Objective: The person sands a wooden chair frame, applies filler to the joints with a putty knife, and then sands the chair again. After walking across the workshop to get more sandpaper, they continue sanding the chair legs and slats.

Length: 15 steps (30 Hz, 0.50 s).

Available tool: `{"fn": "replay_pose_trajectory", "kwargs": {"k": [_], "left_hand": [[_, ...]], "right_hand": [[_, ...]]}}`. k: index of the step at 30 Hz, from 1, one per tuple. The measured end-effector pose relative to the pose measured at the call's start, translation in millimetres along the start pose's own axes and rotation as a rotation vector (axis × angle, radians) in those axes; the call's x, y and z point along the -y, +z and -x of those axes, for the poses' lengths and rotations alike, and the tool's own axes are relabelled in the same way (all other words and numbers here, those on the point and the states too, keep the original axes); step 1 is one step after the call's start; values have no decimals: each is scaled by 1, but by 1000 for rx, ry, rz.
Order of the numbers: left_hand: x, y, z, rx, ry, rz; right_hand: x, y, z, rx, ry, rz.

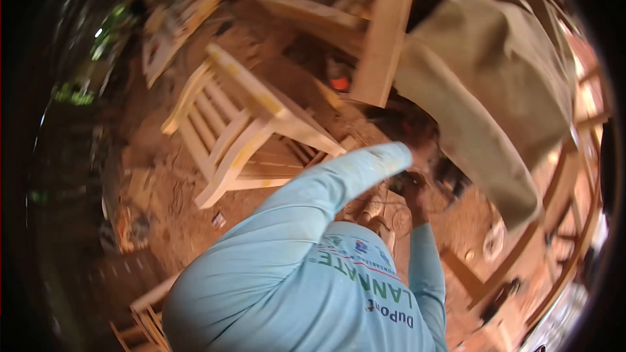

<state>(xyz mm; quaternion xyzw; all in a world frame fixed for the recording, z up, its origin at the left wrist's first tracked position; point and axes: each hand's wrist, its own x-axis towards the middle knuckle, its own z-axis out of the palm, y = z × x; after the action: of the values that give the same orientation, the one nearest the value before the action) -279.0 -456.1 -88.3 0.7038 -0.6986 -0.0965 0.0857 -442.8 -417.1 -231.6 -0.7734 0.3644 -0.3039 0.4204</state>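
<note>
My left hand [424, 150] reaches across from a light blue sleeve, beside the hanging edge of a large beige cloth [482, 72]. Just below it is my right hand [415, 189], close to the left one. Both hands are smeared by motion and in shade, so their fingers do not show clearly. Dark, blurred objects [450, 176] lie around and beside the hands; their kind cannot be made out. A wooden plank [387, 32] slants down beside the cloth, with its end above my hands.
A slatted wooden furniture frame [241, 124] stands on the reddish dirt floor to the left. More wooden pieces [313, 16] lie at the top. Another slatted piece [153, 316] is at the lower left. Curved wooden parts [561, 189] line the right side.
</note>
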Motion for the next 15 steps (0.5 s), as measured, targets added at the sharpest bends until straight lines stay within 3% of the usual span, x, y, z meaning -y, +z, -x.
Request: {"fn": "replay_pose_trajectory", "kwargs": {"k": [2,7,10,15], "left_hand": [[3,19,-10,-20,11,-14],[11,18,-11,-60,-22,-4],[11,16,-8,-78,-15,-6],[12,9,-13,-106,5,-2]], "right_hand": [[-6,-2,-15,46,-110,105],[17,-14,-33,51,-144,204],[5,-10,-35,-3,-246,191],[-9,0,-35,-34,-312,424]]}}
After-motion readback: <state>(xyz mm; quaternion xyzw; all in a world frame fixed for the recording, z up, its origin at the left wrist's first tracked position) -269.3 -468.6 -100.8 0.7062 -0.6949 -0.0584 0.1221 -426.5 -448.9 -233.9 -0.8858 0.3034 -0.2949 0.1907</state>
